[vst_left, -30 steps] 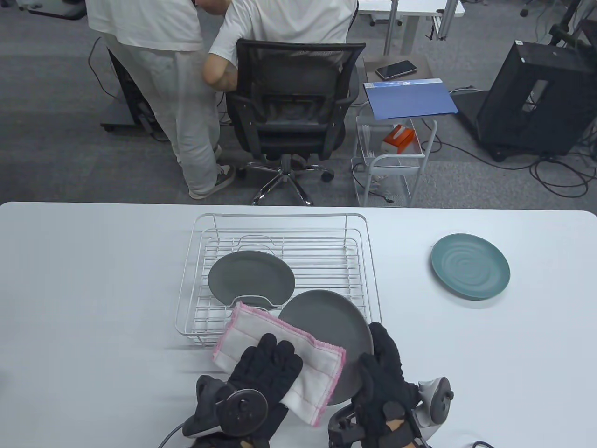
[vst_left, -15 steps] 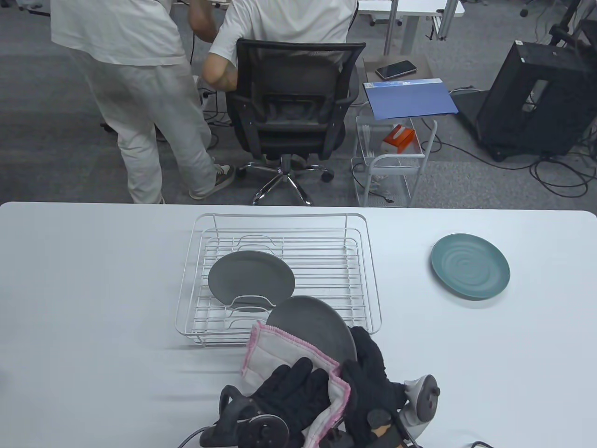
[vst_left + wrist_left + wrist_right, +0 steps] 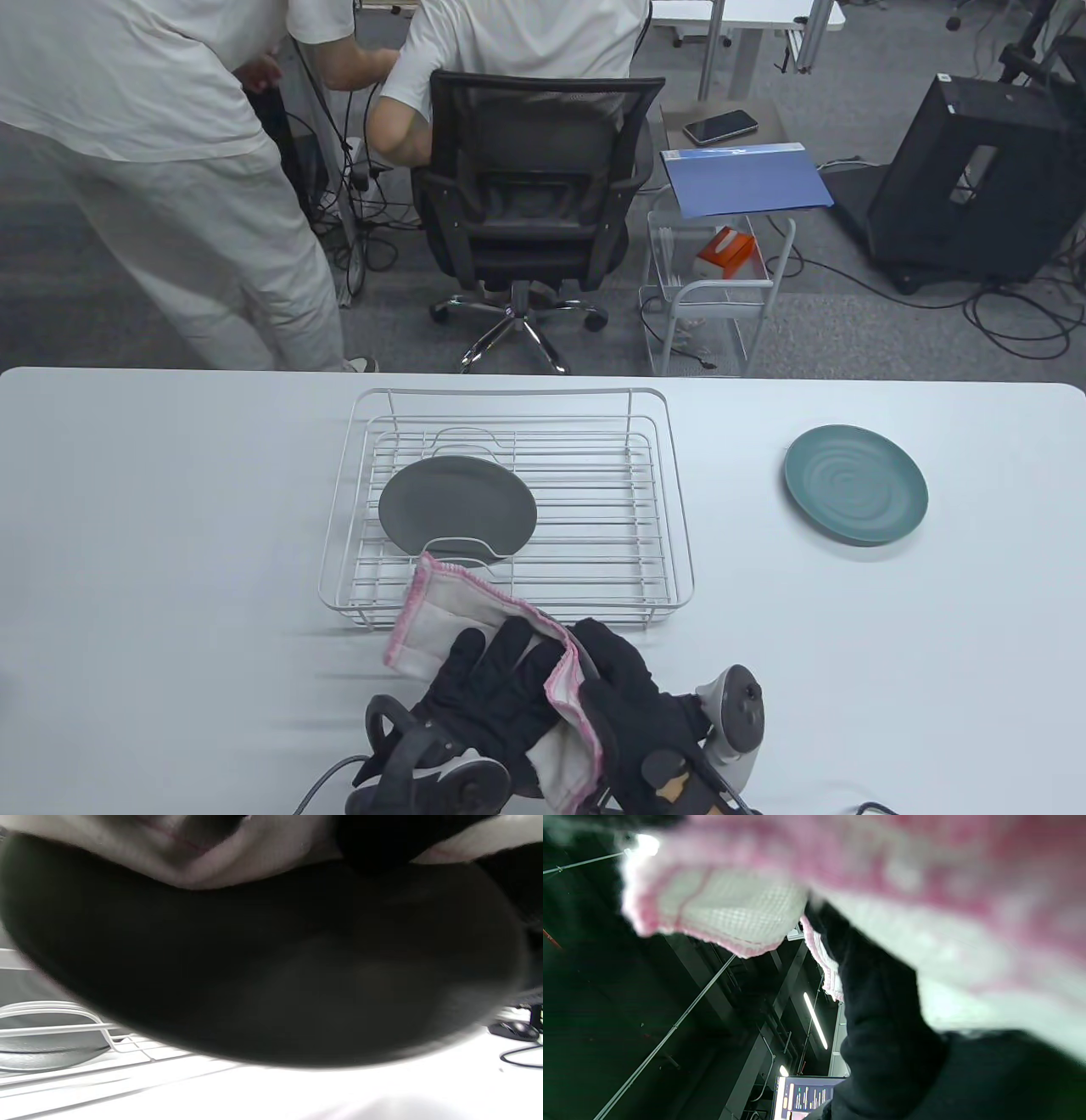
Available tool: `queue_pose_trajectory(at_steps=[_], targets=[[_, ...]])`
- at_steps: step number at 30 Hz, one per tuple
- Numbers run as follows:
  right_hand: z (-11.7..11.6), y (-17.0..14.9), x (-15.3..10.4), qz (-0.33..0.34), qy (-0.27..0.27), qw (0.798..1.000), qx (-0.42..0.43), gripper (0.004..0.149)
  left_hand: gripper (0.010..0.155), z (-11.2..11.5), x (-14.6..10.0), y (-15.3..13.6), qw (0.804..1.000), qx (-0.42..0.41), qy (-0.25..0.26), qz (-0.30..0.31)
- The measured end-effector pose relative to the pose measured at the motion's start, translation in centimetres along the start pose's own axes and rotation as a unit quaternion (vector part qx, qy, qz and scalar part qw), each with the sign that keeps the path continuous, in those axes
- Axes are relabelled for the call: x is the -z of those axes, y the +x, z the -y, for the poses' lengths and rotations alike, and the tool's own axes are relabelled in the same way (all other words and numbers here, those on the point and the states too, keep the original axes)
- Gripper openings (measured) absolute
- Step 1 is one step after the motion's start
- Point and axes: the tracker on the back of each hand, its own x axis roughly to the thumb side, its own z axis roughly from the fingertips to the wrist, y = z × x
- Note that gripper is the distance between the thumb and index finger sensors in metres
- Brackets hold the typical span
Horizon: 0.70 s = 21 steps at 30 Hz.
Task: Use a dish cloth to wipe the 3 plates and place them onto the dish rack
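Observation:
Near the table's front edge my left hand (image 3: 501, 679) spreads its fingers over the white, pink-edged dish cloth (image 3: 441, 615) and holds it against a dark grey plate (image 3: 271, 976). That plate is tipped up almost on edge, so the table view barely shows it. It fills the left wrist view, with the cloth (image 3: 203, 861) at its upper rim. My right hand (image 3: 628, 679) grips the plate's rim from the right. A second grey plate (image 3: 458, 505) lies flat in the white wire dish rack (image 3: 679, 526). A teal plate (image 3: 855, 484) sits on the table at the right.
The rack's front rail stands just beyond my hands. Behind the white table (image 3: 170, 509) are an office chair (image 3: 534, 170) with a seated person, a standing person (image 3: 170, 170) at the left, and a small wire cart (image 3: 713, 289).
The held plate has tipped from lying open to nearly edge-on and come back towards the front edge. The cloth and my left hand now cover its face. The standing person moved left.

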Motion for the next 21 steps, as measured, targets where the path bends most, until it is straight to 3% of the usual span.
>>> queue_pose_trajectory(at_steps=[4, 10, 15, 21], targets=[[0.2, 0.6, 0.0, 0.006, -0.007, 1.000, 0.005, 0.058, 0.057, -0.5, -0.3, -1.0, 0.999, 0.005, 0.018, -0.026], [1.7, 1.0, -0.2, 0.011, -0.068, 0.998, 0.012, 0.057, 0.057, -0.9, -0.7, -3.4, 0.997, -0.025, 0.033, -0.070], [3.3, 1.9, -0.3, 0.072, -0.129, 0.989, -0.006, 0.053, 0.055, -2.8, -2.1, -5.5, 0.982, -0.090, 0.123, -0.110], [4.1, 4.2, -0.4, 0.178, -0.156, 0.957, -0.166, 0.051, 0.053, -5.5, -4.9, -8.9, 0.934, -0.163, 0.261, -0.182]])
